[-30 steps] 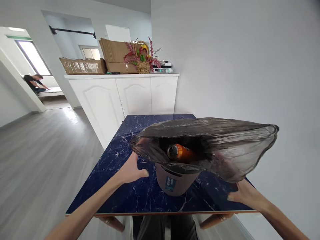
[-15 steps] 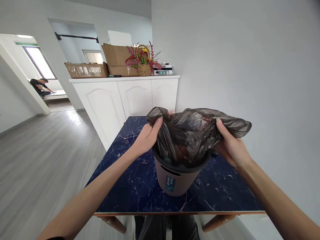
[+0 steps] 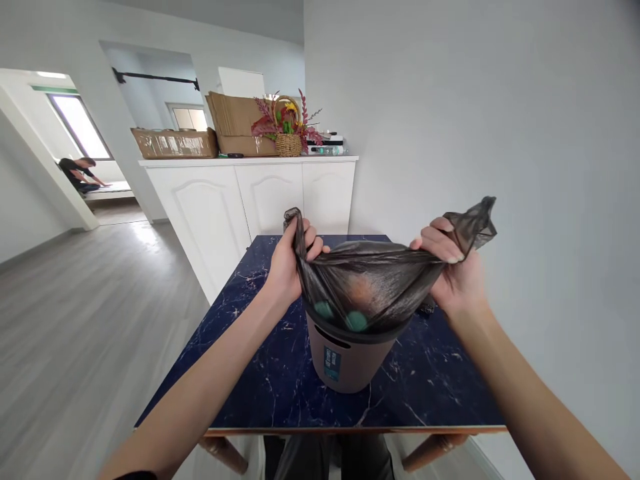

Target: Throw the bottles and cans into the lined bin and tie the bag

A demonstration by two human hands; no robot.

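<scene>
A small brownish-pink bin (image 3: 345, 363) stands on the dark blue marbled table (image 3: 260, 387). A thin dark plastic bag (image 3: 365, 283) lines the bin and rises out of it, pulled taut between my hands. My left hand (image 3: 290, 260) is closed round the bag's left top edge. My right hand (image 3: 453, 270) is closed round the right top edge, with a loose corner sticking up past it. Through the film I make out rounded green and orange shapes inside.
A plain wall runs along the table's right side. Behind the table stands a white cabinet (image 3: 250, 193) bearing cardboard boxes (image 3: 173, 142) and a flower basket (image 3: 289, 137). Grey wood floor lies to the left. A person (image 3: 80, 175) sits far off in the doorway.
The bag was spread wide open over the bin a second ago. My hands gathered its rim, then drew the two sides up and apart so the film is stretched tight.
</scene>
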